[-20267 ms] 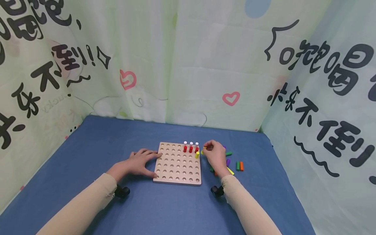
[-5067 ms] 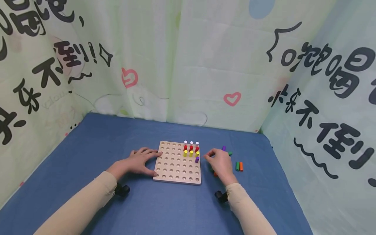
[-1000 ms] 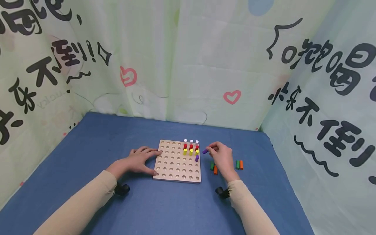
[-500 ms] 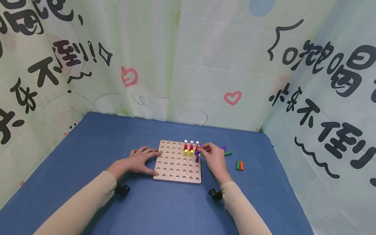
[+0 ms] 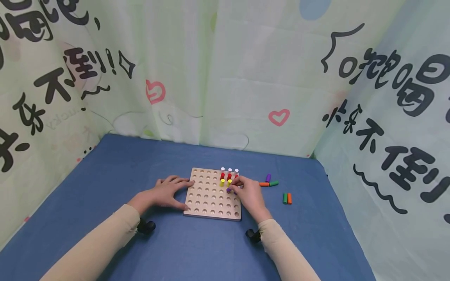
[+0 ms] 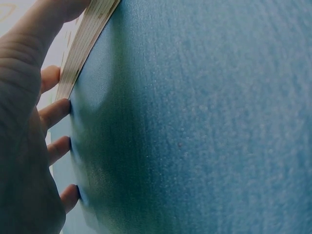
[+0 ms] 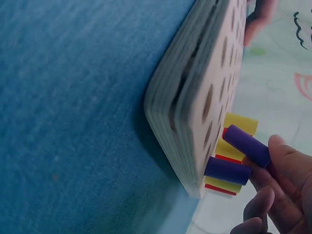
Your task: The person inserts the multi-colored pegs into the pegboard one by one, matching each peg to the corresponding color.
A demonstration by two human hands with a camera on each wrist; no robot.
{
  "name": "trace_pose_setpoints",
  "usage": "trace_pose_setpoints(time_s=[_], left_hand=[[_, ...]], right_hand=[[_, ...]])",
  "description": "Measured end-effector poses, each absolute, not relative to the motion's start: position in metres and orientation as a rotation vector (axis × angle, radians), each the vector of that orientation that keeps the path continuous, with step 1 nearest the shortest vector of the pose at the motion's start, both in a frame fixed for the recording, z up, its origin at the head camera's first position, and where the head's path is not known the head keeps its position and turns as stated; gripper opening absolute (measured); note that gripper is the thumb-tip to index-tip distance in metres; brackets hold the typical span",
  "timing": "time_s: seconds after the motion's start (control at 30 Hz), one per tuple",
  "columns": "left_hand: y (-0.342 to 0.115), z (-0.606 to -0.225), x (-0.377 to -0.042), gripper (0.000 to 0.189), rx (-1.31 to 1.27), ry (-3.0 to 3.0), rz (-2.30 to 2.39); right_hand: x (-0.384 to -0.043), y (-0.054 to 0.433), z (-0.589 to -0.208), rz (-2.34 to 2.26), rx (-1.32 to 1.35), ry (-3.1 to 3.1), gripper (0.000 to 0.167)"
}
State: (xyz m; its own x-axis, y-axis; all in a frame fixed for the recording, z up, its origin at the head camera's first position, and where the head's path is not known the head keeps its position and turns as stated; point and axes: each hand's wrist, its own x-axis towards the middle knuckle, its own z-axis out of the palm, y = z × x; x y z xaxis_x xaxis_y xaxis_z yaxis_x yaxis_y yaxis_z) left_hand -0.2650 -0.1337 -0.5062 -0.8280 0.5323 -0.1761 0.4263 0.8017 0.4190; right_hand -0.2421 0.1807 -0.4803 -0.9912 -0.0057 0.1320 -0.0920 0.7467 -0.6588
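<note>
In the head view a wooden peg board [image 5: 202, 199] lies on the table, with white pegs [image 5: 230, 170], red pegs [image 5: 222, 176] and yellow pegs [image 5: 222, 182] standing at its far right. My right hand [image 5: 251, 197] pinches a purple peg [image 7: 246, 145] between thumb and fingers, tilted over the board left of a standing purple peg [image 7: 227, 170]. That standing peg is mostly covered by the hand in the head view. My left hand [image 5: 166, 193] has its fingers spread, thumb and index finger touching the board's left side; the left wrist view shows the fingertips [image 6: 61, 108] at the board's edge.
Right of the board lie loose pegs: an orange peg [image 5: 264, 184], a green peg [image 5: 274, 183] and a purple peg [image 5: 268, 178]. Farther right, another green peg [image 5: 285, 198] and orange peg [image 5: 290, 198] lie side by side. A printed curtain [image 5: 232, 97] surrounds the blue table's back and sides.
Over the longer span, yellow pegs and one purple peg were added to the board. Within the last second my right hand carried another purple peg leftward over it. The left hand stayed put.
</note>
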Motion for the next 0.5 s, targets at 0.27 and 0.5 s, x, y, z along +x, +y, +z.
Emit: trace_pose_setpoints(time_s=[0.27, 0.5], left_hand=[[-0.1339, -0.5063, -0.2652, 0.097, 0.739, 2.708, 0.524], [-0.1332, -0.5045, -0.2648, 0.097, 0.732, 2.703, 0.521]], right_hand=[[-0.2430, 0.1769, -0.4804, 1.033, 0.081, -2.854, 0.009], [-0.2440, 0.1765, -0.4819, 0.956, 0.126, -2.890, 0.007]])
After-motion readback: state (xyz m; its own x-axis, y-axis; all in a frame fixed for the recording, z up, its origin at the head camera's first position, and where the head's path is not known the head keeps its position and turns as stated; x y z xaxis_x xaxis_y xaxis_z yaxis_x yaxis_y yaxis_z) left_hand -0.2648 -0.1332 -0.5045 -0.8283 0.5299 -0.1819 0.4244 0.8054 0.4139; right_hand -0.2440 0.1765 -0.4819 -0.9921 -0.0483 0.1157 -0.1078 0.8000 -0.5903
